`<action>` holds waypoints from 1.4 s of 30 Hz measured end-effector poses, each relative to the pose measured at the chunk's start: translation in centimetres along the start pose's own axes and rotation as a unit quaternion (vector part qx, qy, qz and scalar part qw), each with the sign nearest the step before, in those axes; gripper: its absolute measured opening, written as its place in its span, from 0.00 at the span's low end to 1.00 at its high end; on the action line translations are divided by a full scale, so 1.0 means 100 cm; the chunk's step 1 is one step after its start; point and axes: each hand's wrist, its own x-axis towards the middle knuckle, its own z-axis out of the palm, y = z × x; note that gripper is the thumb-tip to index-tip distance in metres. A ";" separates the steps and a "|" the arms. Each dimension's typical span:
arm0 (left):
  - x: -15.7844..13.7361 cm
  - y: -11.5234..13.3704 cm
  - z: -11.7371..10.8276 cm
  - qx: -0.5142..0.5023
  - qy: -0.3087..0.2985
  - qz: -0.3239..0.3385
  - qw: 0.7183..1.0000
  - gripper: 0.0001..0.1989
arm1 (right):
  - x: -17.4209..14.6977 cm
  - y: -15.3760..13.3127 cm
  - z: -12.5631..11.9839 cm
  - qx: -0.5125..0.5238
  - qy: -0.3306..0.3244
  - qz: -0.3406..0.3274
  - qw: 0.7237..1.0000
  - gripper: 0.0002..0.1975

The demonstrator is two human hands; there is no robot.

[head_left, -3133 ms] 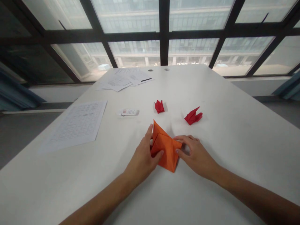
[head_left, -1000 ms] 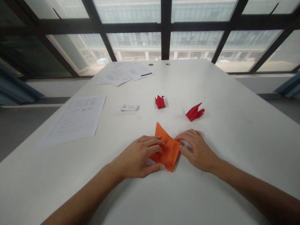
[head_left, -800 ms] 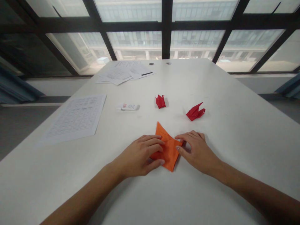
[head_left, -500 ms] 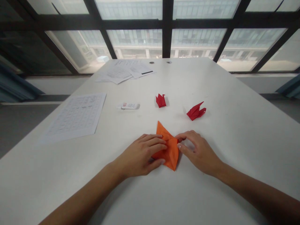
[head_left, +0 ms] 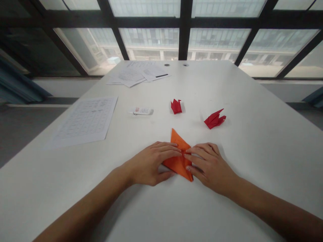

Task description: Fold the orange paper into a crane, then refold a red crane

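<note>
A partly folded sheet of orange origami paper (head_left: 178, 164) lies on the white table in front of me, one pointed corner toward the window and another toward me. My left hand (head_left: 153, 163) rests on its left side with the fingers stretched flat over the paper and the thumb below. From the right, my right hand (head_left: 209, 164) lays its extended fingers on the paper's right edge, which is folded inward. The fingertips of both hands nearly meet at the middle of the sheet and cover part of the creases.
Beyond the orange paper stand a small red paper crane (head_left: 176, 106) and a second red folded paper bird (head_left: 214, 119). A white remote control (head_left: 142, 111) and a printed sheet (head_left: 85, 121) lie to the left. More papers (head_left: 133, 74) are at the table's far end, near the windows.
My right hand has gone from pinching the paper's right edge to lying with its fingers on top, and that edge is now turned inward. The left hand stays on the paper. The view shifted slightly.
</note>
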 end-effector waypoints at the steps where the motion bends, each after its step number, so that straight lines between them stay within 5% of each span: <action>1: -0.001 -0.001 -0.001 -0.006 0.001 -0.002 1.000 0.30 | 0.000 0.000 0.001 -0.001 0.004 0.003 1.000 0.14; 11: -0.007 -0.010 -0.006 -0.015 -0.017 -0.030 0.999 0.43 | 0.002 -0.002 0.002 -0.024 0.006 0.012 1.000 0.15; 16: -0.003 -0.010 -0.007 -0.024 -0.011 -0.016 1.000 0.33 | 0.004 -0.006 -0.001 0.008 0.003 0.042 0.999 0.15; 25: -0.001 -0.019 -0.001 -0.058 0.010 -0.031 0.998 0.13 | 0.002 -0.006 0.004 0.042 -0.002 -0.010 0.999 0.20; 33: 0.012 -0.015 0.021 0.019 0.079 -0.067 0.994 0.10 | 0.001 -0.008 0.007 0.049 -0.011 -0.005 0.999 0.24; 42: 0.015 -0.011 0.028 0.052 0.086 -0.049 0.994 0.06 | -0.001 -0.016 -0.002 -0.024 -0.063 -0.038 0.997 0.15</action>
